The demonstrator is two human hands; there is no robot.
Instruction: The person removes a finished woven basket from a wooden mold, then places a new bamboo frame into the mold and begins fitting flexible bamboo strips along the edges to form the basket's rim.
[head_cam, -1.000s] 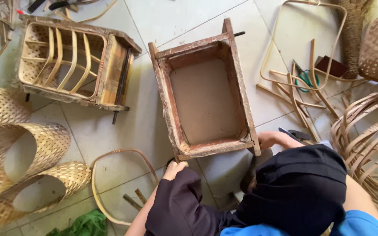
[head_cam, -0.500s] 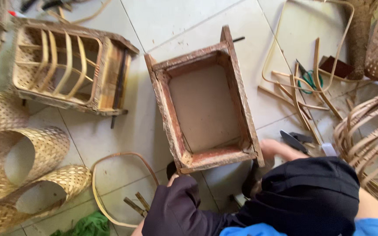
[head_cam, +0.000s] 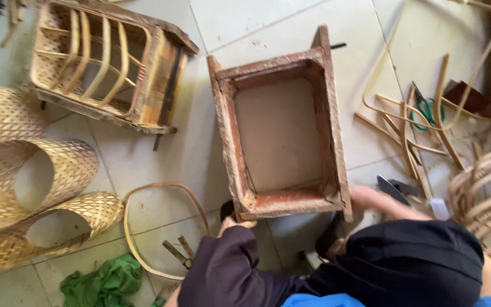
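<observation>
Wooden box frame (head_cam: 282, 133), reddish and open-topped, stands on the tiled floor (head_cam: 200, 148) in the head view, its near end wall just in front of the person.

Left hand (head_cam: 235, 223) grips the near left corner of that frame, fingers curled over the bottom edge; right hand (head_cam: 370, 200) lies against the near right corner, though whether it is closed on the wood I cannot tell. Both forearms reach forward and low, the left in a dark sleeve.

If the frame were tipped or dragged, I judge its rough edges could splinter into the fingers, and a corner might catch the bent cane hoop (head_cam: 163, 227) or the metal blade (head_cam: 390, 189) lying close by.
</observation>
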